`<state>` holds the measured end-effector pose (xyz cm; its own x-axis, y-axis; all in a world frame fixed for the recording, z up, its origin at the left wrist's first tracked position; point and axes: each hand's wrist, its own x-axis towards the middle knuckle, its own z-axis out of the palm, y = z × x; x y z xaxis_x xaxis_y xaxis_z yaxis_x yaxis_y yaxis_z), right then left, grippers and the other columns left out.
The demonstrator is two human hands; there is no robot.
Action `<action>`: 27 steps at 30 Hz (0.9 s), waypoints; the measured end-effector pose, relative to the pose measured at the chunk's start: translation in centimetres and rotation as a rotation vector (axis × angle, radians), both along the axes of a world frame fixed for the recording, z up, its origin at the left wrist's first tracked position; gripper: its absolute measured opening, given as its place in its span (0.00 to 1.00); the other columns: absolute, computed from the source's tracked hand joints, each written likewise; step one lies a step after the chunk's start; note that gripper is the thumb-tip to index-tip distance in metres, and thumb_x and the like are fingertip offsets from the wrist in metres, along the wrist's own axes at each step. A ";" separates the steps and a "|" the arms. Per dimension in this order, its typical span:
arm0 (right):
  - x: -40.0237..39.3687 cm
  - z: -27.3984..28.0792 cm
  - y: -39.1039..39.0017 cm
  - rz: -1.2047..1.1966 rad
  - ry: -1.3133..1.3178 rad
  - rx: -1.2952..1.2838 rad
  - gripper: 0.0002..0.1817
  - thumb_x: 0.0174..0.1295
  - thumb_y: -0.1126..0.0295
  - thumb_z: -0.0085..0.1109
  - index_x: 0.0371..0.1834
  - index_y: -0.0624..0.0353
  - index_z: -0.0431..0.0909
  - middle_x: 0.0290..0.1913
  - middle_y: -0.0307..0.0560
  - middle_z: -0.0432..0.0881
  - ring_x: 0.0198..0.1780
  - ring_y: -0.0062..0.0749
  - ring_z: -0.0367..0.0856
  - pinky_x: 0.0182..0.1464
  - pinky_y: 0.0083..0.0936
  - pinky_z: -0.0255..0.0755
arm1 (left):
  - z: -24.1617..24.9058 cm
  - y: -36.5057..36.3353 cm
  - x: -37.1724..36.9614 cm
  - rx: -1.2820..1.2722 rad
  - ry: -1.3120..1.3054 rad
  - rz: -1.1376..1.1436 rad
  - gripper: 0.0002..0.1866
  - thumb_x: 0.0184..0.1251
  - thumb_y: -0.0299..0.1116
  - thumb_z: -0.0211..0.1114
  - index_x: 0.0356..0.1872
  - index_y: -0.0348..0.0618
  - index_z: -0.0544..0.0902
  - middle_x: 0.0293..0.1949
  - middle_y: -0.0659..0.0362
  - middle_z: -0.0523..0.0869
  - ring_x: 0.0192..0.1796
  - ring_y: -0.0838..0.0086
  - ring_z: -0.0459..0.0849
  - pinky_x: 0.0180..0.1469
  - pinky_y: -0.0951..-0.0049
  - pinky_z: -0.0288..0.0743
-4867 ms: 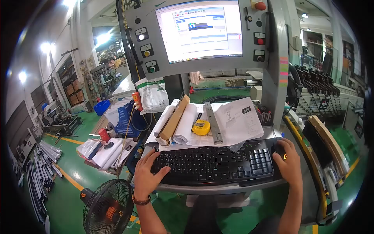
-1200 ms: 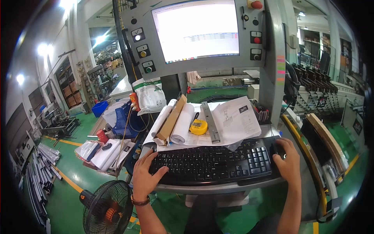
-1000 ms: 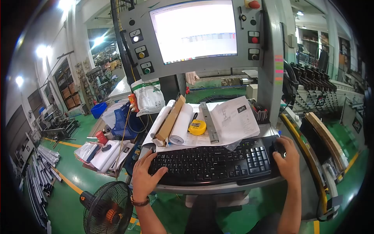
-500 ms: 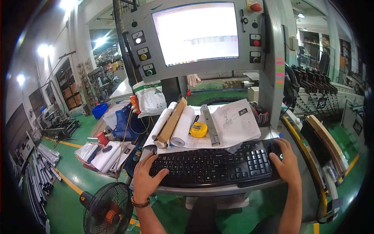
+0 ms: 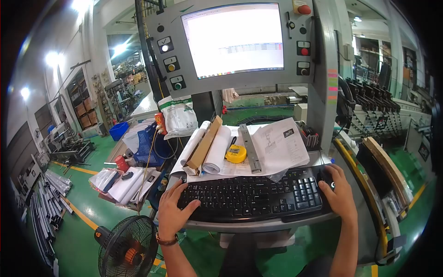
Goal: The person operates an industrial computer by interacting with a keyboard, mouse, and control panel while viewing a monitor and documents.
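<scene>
My left hand [image 5: 175, 210] lies over the left end of the black keyboard [image 5: 249, 198], thumb and fingers apart, holding nothing. At the keyboard's right, my right hand [image 5: 339, 190] is wrapped over a black computer mouse [image 5: 326, 175], which it partly hides. Behind the keyboard, a yellow tape measure [image 5: 236, 154] rests on papers beside a grey metal bar [image 5: 250, 148]. Rolled paper sheets [image 5: 217, 150] and a long brown cardboard piece [image 5: 203, 143] lie to its left. Above, the lit screen [image 5: 233, 41] of a control panel shows a mostly white window.
Push buttons flank the screen, with a red emergency knob [image 5: 304, 9] at top right. A fan [image 5: 128, 247] stands at lower left. Papers and a blue basket [image 5: 150, 144] sit on a side surface. Long boards [image 5: 387, 168] lean at the right; metal profiles [image 5: 44, 221] lie on the floor.
</scene>
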<state>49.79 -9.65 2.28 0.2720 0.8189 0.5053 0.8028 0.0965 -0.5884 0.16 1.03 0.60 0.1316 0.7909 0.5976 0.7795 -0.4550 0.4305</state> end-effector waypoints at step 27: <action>-0.1 0.1 0.0 -0.011 0.005 -0.012 0.31 0.82 0.58 0.70 0.82 0.61 0.81 0.87 0.61 0.78 0.82 0.65 0.81 0.79 0.51 0.78 | -0.2 0.1 -0.1 -0.018 -0.020 0.010 0.41 0.69 0.59 0.86 0.74 0.41 0.90 0.80 0.48 0.88 0.81 0.46 0.85 0.87 0.45 0.71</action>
